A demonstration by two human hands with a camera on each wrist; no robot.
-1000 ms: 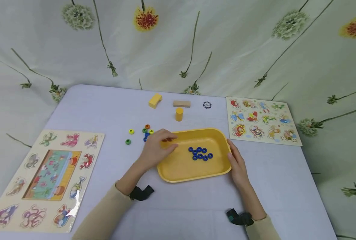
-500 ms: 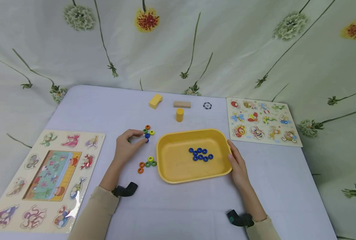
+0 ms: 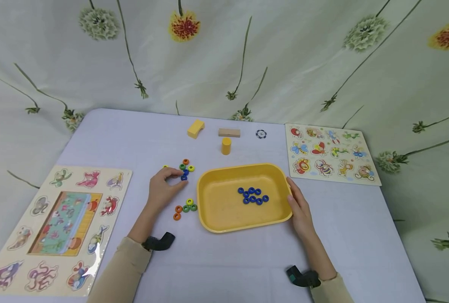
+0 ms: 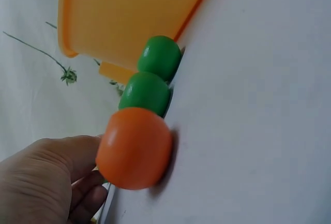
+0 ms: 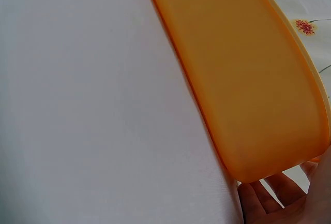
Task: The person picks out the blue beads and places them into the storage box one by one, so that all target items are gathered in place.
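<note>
My left hand (image 3: 161, 189) reaches to a small group of beads left of the yellow tray. Its thumb and index finger pinch a blue bead (image 3: 184, 178). Another blue bead (image 3: 186, 172) lies just behind, beside a green bead (image 3: 182, 166), a yellow bead (image 3: 191, 168) and an orange bead (image 3: 186, 161). The yellow tray (image 3: 224, 221) has several blue beads (image 3: 252, 199) on its floor. My right hand (image 3: 302, 208) holds the tray's right end, thumb at the rim. In the left wrist view, an orange bead (image 4: 135, 149) stands large before the left hand (image 4: 46, 177).
Orange, green and yellow beads (image 3: 186, 208) lie by the tray's left side. Behind it are a yellow cylinder (image 3: 226, 146), a yellow arch block (image 3: 196, 128), a wooden block (image 3: 229, 132) and a round chip (image 3: 261, 134). Picture boards lie left (image 3: 112, 210) and right (image 3: 332, 158).
The left hand has moved left from over the tray's edge to the bead group, uncovering the nearer beads, and now closes on a blue bead. The right hand stays at the tray.
</note>
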